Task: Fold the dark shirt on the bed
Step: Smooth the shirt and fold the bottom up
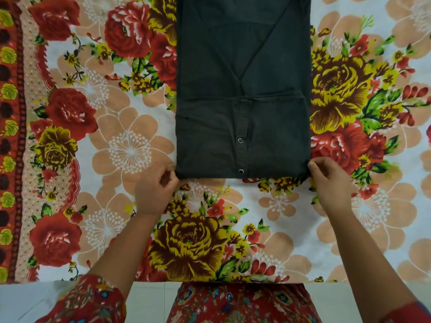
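The dark shirt (242,73) lies flat on the flowered bedsheet, folded into a narrow rectangle that runs off the top of the frame. Its nearest part is a folded-over layer with a snap placket and two metal snaps. My left hand (155,190) is at the shirt's near left corner, fingers curled and pinched against the cloth edge. At the near right corner, my right hand (330,183) has thumb and fingers closed on the cloth. Both corners rest on the sheet.
The bedsheet (112,141) with large red, yellow and peach flowers covers the bed; its red patterned border runs down the left side. The bed's near edge (210,282) is just in front of my body, with pale floor below it.
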